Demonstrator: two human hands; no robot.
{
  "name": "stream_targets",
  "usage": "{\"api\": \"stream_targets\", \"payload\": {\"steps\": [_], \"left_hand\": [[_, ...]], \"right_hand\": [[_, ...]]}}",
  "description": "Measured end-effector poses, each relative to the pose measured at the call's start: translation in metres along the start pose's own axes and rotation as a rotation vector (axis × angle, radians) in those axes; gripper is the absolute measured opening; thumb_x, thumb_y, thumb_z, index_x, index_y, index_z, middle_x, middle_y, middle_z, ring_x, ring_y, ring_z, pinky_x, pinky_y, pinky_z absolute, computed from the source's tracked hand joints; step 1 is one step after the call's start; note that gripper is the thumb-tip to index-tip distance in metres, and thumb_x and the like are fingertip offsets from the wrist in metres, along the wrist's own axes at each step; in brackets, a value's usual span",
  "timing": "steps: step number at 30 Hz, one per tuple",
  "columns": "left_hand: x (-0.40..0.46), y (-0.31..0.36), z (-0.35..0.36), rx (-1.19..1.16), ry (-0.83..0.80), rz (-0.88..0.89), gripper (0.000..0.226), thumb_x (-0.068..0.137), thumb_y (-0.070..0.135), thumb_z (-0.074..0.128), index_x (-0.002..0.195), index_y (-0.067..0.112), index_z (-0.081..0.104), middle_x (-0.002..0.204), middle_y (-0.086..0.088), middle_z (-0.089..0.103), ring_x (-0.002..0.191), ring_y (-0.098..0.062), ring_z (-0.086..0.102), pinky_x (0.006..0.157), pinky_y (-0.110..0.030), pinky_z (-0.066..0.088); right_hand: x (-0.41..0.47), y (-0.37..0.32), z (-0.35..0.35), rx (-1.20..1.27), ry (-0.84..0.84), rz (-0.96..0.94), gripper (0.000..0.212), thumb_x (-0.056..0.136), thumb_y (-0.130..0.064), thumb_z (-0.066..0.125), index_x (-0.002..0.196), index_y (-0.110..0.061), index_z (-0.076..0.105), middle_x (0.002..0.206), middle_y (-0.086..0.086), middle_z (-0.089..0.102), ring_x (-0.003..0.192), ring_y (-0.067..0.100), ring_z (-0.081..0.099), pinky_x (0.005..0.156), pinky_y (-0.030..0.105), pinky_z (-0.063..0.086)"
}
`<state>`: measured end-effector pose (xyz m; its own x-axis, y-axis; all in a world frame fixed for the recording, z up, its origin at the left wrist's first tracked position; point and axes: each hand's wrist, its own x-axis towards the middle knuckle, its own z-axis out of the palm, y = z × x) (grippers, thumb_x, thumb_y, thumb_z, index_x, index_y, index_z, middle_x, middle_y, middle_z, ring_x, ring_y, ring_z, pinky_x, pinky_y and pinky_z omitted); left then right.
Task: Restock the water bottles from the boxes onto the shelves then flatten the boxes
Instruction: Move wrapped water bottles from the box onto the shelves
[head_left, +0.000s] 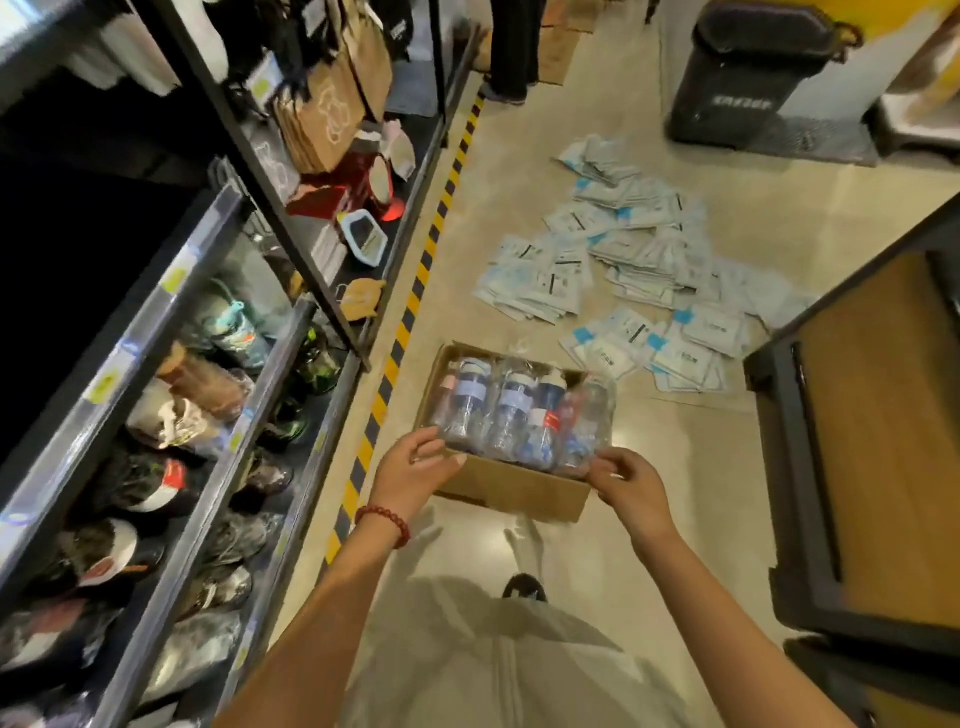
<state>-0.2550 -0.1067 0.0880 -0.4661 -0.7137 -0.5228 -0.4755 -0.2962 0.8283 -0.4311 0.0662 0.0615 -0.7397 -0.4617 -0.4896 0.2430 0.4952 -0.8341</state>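
An open cardboard box (511, 488) sits in front of me above the floor, filled with several plastic-wrapped water bottles (511, 410) lying side by side. My left hand (415, 473) grips the box's near left corner, fingers curled over the rim. At the near right corner my right hand (626, 483) holds the rim, fingers curled beside the bottles. The shelves (218, 467) run along my left, stocked with wrapped bottles.
A heap of white and blue packets (639, 265) lies on the floor beyond the box. Yellow-black tape (405, 322) marks the floor by the shelves. A dark wooden cabinet (878, 431) stands right, a black bin (743, 78) at the back. A person's legs (511, 47) are far off.
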Motion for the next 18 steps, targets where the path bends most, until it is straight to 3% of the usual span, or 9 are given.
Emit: {"api": "stream_targets", "payload": {"steps": [4,7,8,9,10,12,15,18], "left_hand": [[0.042,0.024,0.026,0.008,-0.09,-0.018,0.054,0.076,0.01,0.077,0.124,0.007,0.052,0.111,-0.005,0.062,0.103,-0.015,0.058,0.081,-0.019,0.046],[0.076,0.035,0.034,-0.01,-0.124,-0.078,0.086,0.047,0.038,0.088,0.117,0.003,0.054,0.113,-0.036,0.052,0.096,-0.02,0.057,0.079,-0.02,0.046],[0.09,0.036,0.036,-0.003,-0.136,-0.086,0.093,0.043,0.045,0.089,0.116,-0.002,0.054,0.112,-0.039,0.048,0.098,-0.007,0.04,0.078,-0.02,0.045],[0.105,0.037,0.039,0.037,-0.154,-0.098,0.084,0.053,0.043,0.088,0.114,-0.004,0.055,0.112,-0.037,0.051,0.113,-0.049,0.041,0.076,-0.018,0.045],[0.121,0.036,0.043,0.065,-0.157,-0.101,0.061,0.066,0.03,0.084,0.112,0.0,0.056,0.115,-0.029,0.057,0.106,-0.028,0.059,0.074,-0.014,0.045],[0.15,0.036,0.053,0.106,-0.195,-0.121,0.037,0.08,0.006,0.071,0.113,0.008,0.055,0.123,-0.017,0.058,0.109,-0.02,0.056,0.071,-0.01,0.046],[0.203,0.032,0.07,0.181,-0.283,-0.145,0.045,0.081,0.004,0.069,0.123,0.004,0.052,0.127,-0.015,0.056,0.108,-0.017,0.053,0.069,-0.008,0.047],[0.252,0.022,0.089,0.247,-0.316,-0.195,0.054,0.081,0.012,0.071,0.13,0.004,0.049,0.132,-0.013,0.053,0.117,-0.021,0.052,0.084,-0.021,0.046]], "right_hand": [[0.038,-0.006,-0.013,-0.001,0.051,0.021,0.027,0.08,-0.005,0.069,0.106,-0.006,0.064,0.099,0.007,0.066,0.087,0.013,0.06,0.074,0.027,0.048],[0.065,-0.008,-0.01,0.016,0.085,0.075,0.026,0.082,-0.007,0.069,0.107,-0.006,0.063,0.1,0.006,0.066,0.09,0.015,0.061,0.076,0.029,0.05],[0.073,-0.009,-0.007,0.021,0.091,0.095,0.025,0.082,-0.008,0.069,0.107,-0.007,0.063,0.101,0.006,0.066,0.091,0.016,0.061,0.078,0.029,0.05],[0.082,-0.009,-0.004,0.025,0.096,0.113,0.024,0.082,-0.007,0.069,0.105,-0.007,0.063,0.101,0.006,0.065,0.091,0.017,0.061,0.079,0.03,0.05],[0.093,-0.009,0.001,0.028,0.096,0.128,0.022,0.082,-0.006,0.069,0.103,-0.008,0.063,0.1,0.005,0.065,0.091,0.018,0.06,0.08,0.03,0.049],[0.113,-0.009,0.012,0.025,0.1,0.163,0.017,0.082,-0.001,0.067,0.093,-0.014,0.063,0.095,0.003,0.062,0.09,0.019,0.059,0.081,0.03,0.047],[0.15,-0.008,0.031,0.011,0.132,0.214,0.019,0.081,0.004,0.064,0.083,-0.015,0.063,0.085,-0.001,0.059,0.084,0.019,0.057,0.079,0.029,0.044],[0.192,0.0,0.048,0.008,0.14,0.266,0.009,0.079,0.007,0.063,0.087,0.003,0.061,0.076,0.0,0.055,0.079,0.02,0.053,0.074,0.03,0.042]]}}
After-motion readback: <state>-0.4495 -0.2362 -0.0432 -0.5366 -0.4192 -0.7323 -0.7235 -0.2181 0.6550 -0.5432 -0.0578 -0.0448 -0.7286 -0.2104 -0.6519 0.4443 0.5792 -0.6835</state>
